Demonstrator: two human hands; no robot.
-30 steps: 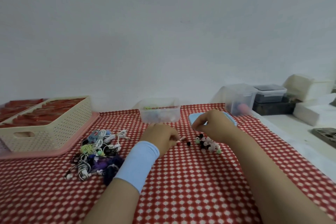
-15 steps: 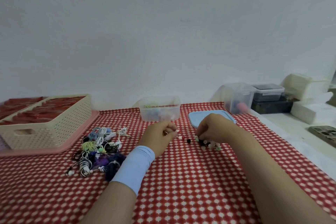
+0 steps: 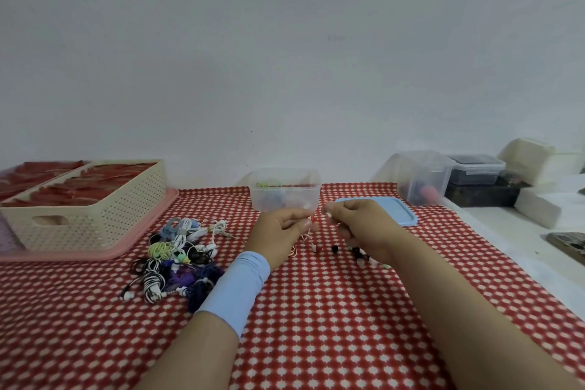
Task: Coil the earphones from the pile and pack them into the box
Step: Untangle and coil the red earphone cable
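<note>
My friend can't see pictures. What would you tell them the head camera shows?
A person's left hand and right hand pinch a thin red-and-white earphone just above a red checked tablecloth. A clear plastic box sits behind them beside a flat blue lid, and a pile of coloured earphones lies to the left.

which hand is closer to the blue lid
Right. The right hand is just in front of the blue lid; the left hand is further left, before the clear box. Both pinch one earphone.

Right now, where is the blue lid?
In the head view, the blue lid lies flat on the checked cloth, right of the clear box and partly behind the right hand.
</note>
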